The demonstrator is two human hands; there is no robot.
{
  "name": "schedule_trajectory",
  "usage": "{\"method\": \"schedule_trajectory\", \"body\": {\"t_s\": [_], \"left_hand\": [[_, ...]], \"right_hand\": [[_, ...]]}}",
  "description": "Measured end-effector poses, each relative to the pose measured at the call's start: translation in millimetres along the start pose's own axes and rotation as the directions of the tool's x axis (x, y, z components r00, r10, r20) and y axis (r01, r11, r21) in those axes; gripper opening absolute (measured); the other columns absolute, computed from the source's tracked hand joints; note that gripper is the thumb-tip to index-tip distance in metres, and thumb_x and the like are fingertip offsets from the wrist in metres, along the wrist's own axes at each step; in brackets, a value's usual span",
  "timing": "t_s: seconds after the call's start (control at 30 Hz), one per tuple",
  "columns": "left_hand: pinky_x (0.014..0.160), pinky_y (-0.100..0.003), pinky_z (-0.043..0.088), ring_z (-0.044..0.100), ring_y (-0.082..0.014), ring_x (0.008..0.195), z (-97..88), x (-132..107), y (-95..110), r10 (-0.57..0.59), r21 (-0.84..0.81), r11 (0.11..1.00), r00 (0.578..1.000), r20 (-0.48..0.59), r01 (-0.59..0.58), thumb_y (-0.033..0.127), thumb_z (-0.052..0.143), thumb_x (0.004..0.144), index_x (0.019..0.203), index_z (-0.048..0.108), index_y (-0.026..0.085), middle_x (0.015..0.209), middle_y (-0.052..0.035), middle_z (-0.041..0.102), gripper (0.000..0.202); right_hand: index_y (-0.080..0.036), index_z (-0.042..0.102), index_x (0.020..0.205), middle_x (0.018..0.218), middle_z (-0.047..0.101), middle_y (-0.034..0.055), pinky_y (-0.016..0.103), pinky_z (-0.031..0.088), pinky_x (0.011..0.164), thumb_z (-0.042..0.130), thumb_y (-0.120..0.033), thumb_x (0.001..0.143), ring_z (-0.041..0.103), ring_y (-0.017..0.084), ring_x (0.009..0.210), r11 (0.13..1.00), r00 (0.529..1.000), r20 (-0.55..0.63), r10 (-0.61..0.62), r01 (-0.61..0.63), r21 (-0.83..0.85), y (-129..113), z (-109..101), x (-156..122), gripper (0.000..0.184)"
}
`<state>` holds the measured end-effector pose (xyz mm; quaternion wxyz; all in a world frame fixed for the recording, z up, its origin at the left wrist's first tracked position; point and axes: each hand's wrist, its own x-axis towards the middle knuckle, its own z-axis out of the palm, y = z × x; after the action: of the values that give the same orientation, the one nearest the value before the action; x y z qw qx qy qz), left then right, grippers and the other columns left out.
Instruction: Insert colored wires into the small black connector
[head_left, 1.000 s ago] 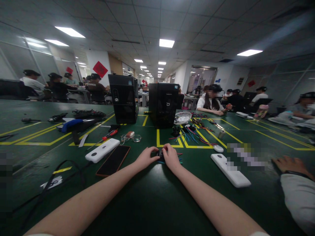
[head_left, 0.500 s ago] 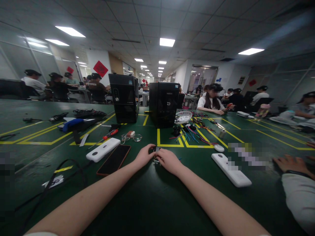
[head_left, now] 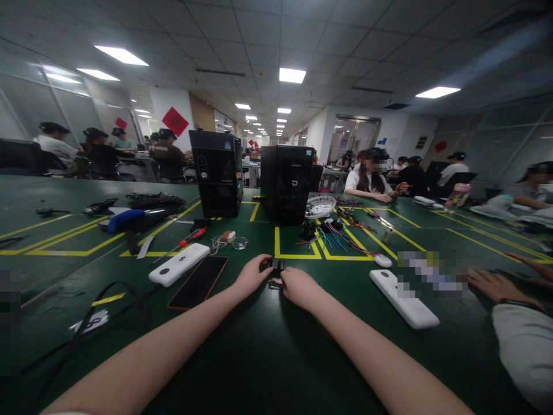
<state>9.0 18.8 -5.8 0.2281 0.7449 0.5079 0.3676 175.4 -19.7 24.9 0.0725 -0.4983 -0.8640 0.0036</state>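
Observation:
My left hand pinches a small black part between thumb and fingers, just above the green table. What kind of part it is, I cannot make out. Close against its right side is my right hand, fingers curled together; whatever they hold is mostly hidden. Below the black part, between both hands, a small piece with a reddish wire and light metal shows, too small to name. A dark phone lies left of my left hand.
Two black computer towers stand ahead. Colored wires and a white basket lie right of them. White power banks flank my arms. Left are a screwdriver, glasses and cables. A co-worker's hand rests at right.
My right hand has shifted slightly right and down, uncovering the black part and the small wired piece. My left hand stays nearly in place. The co-worker's hands at right have moved a little.

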Motion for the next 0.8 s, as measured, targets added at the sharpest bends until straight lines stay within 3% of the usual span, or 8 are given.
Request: {"method": "schedule_trajectory", "body": {"t_s": [0.2, 0.3, 0.4, 0.5, 0.6, 0.7, 0.8], "left_hand": [[0.094, -0.035, 0.043, 0.057, -0.0211, 0.103, -2.2, 0, 2, -0.017, -0.009, 1.000, 0.999, 0.028, 0.017, 0.018, 0.059, 0.077, 0.109, 0.056, 0.016, 0.111, -0.0085, 0.061, 0.033], [0.094, -0.036, 0.042, 0.056, -0.0211, 0.103, -4.3, 0, 3, -0.025, -0.001, 1.000, 1.000, 0.015, 0.025, 0.017, 0.059, 0.076, 0.109, 0.056, 0.016, 0.111, -0.0091, 0.060, 0.033], [0.094, -0.036, 0.042, 0.055, -0.0213, 0.102, -5.2, 0, 3, 0.051, 0.040, 0.998, 0.999, -0.012, -0.051, 0.019, 0.061, 0.075, 0.105, 0.059, 0.016, 0.106, -0.0085, 0.059, 0.031], [0.089, -0.035, 0.044, 0.056, -0.0207, 0.096, -5.0, -1, 3, 0.125, 0.062, 0.990, 0.990, 0.066, -0.129, 0.022, 0.060, 0.076, 0.107, 0.060, 0.018, 0.099, -0.0065, 0.059, 0.031], [0.088, -0.034, 0.043, 0.056, -0.0200, 0.094, -4.5, -3, 5, 0.154, 0.057, 0.985, 0.975, 0.162, -0.165, 0.022, 0.057, 0.077, 0.116, 0.055, 0.021, 0.098, -0.0051, 0.061, 0.039], [0.093, -0.035, 0.041, 0.055, -0.0196, 0.098, -4.1, -4, 7, 0.153, 0.024, 0.987, 0.976, 0.154, -0.158, 0.021, 0.057, 0.077, 0.123, 0.050, 0.021, 0.103, -0.0055, 0.061, 0.046], [0.094, -0.035, 0.041, 0.055, -0.0194, 0.099, -4.1, -6, 8, 0.120, -0.016, 0.993, 0.983, 0.135, -0.119, 0.023, 0.055, 0.078, 0.124, 0.047, 0.018, 0.105, -0.0065, 0.061, 0.047]], "right_hand": [[-0.009, 0.059, 0.096, 0.096, 0.062, 0.0175, 0.032, 0.042, 0.075, 0.048, -0.013, 0.076, 0.058, 0.025, 0.088, 0.999, 0.999, 0.005, -0.050, 0.050, -0.006, 0, 1, -1, 0.024], [-0.012, 0.053, 0.100, 0.093, 0.063, 0.0137, 0.028, 0.041, 0.070, 0.038, -0.015, 0.084, 0.059, 0.021, 0.082, 0.996, 1.000, -0.013, 0.009, -0.008, 0.091, 5, -10, 1, 0.022], [-0.014, 0.049, 0.103, 0.086, 0.064, 0.0103, 0.026, 0.039, 0.064, 0.031, -0.020, 0.090, 0.060, 0.019, 0.076, 0.988, 0.995, -0.070, 0.072, -0.061, 0.143, 9, -21, 2, 0.023], [-0.017, 0.046, 0.111, 0.090, 0.064, 0.0100, 0.027, 0.039, 0.065, 0.041, -0.031, 0.088, 0.061, 0.020, 0.078, 0.990, 0.987, -0.138, 0.080, -0.062, 0.129, 12, -23, 2, 0.027], [-0.019, 0.053, 0.104, 0.087, 0.065, 0.0099, 0.029, 0.041, 0.067, 0.051, -0.036, 0.081, 0.061, 0.022, 0.080, 0.993, 0.989, -0.119, 0.091, -0.081, 0.081, 16, -17, 3, 0.028], [-0.019, 0.057, 0.091, 0.083, 0.065, 0.0098, 0.030, 0.042, 0.066, 0.052, -0.036, 0.080, 0.061, 0.023, 0.078, 0.986, 0.982, -0.092, 0.165, -0.162, 0.040, 22, -12, 5, 0.021], [-0.018, 0.057, 0.091, 0.084, 0.065, 0.0112, 0.030, 0.043, 0.065, 0.053, -0.037, 0.078, 0.062, 0.024, 0.078, 0.957, 0.955, -0.061, 0.291, -0.291, 0.001, 35, -15, 8, 0.024]]}}
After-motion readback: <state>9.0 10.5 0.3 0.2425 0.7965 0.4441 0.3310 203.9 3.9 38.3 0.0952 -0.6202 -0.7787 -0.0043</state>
